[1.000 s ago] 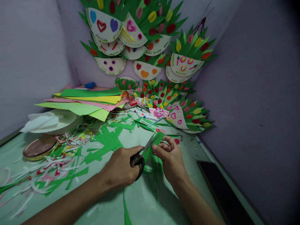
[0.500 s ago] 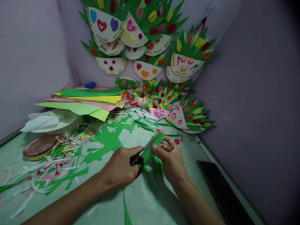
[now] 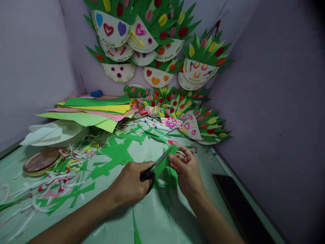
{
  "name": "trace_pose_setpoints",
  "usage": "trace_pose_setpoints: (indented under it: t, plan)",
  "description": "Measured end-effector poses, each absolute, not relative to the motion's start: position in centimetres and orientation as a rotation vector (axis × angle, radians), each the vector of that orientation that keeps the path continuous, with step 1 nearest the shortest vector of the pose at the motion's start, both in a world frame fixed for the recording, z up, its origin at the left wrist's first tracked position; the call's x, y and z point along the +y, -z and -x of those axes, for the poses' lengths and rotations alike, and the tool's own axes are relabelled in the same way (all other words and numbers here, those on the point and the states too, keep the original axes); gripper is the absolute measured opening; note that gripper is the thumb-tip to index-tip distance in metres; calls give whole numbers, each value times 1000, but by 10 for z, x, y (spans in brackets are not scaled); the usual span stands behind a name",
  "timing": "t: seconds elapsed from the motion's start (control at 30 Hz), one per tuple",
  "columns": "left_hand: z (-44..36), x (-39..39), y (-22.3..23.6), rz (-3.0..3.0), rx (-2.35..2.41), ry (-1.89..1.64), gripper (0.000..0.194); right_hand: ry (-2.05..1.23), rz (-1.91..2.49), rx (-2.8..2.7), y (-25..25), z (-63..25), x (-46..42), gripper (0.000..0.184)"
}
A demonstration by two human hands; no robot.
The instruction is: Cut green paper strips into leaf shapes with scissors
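Observation:
My left hand point(image 3: 132, 181) is wrapped round the black handles of a pair of scissors point(image 3: 151, 179). The blades point up and to the right, lying along the edge of a green paper strip point(image 3: 162, 163). My right hand point(image 3: 186, 169) pinches that strip between thumb and fingers near its upper right side. Below the hands, more green paper pieces point(image 3: 170, 178) lie on the table in shadow. Left of the scissors spreads a heap of green paper scraps point(image 3: 116, 152).
Coloured paper sheets point(image 3: 93, 108) are stacked at the back left, by white paper plates point(image 3: 58, 132). A round tin lid point(image 3: 42, 162) and shredded strips point(image 3: 58, 186) lie left. Markers point(image 3: 158, 125) and decorated plates point(image 3: 191, 125) stand behind. A dark phone-like slab point(image 3: 238, 203) lies right.
The paper strip's upper end has tilted slightly, and my right thumb has shifted a little to the right along it. My left hand stays on the scissors. The whole view has moved slightly.

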State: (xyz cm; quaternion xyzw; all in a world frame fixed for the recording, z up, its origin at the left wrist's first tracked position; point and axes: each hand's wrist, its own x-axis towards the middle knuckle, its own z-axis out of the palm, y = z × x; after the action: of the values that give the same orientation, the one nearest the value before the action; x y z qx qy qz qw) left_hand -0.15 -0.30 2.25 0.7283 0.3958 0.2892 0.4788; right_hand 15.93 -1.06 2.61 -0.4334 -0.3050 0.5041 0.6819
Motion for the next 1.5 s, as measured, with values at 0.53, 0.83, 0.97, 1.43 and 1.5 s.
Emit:
trace_pose_setpoints:
  t: [0.53,0.83,0.97,1.43,1.5]
  plan:
    - [3,-2,-24,-1828,970,-677,21,-1143,998,-694,-25,-158,-10,43]
    - [4,0,-23,-1828,967,-654,22,-1167,1031,-730,-24,-161,-8,45]
    - [4,1,-24,-1820,962,-627,20,-1166,1043,-746,-25,-160,-8,45]
    - [1,-2,-25,-1669,915,-703,13,-1159,1082,-758,-29,-158,-8,43]
    - [0,-2,-25,-1628,906,-704,14,-1159,1086,-753,-29,-157,-8,43]
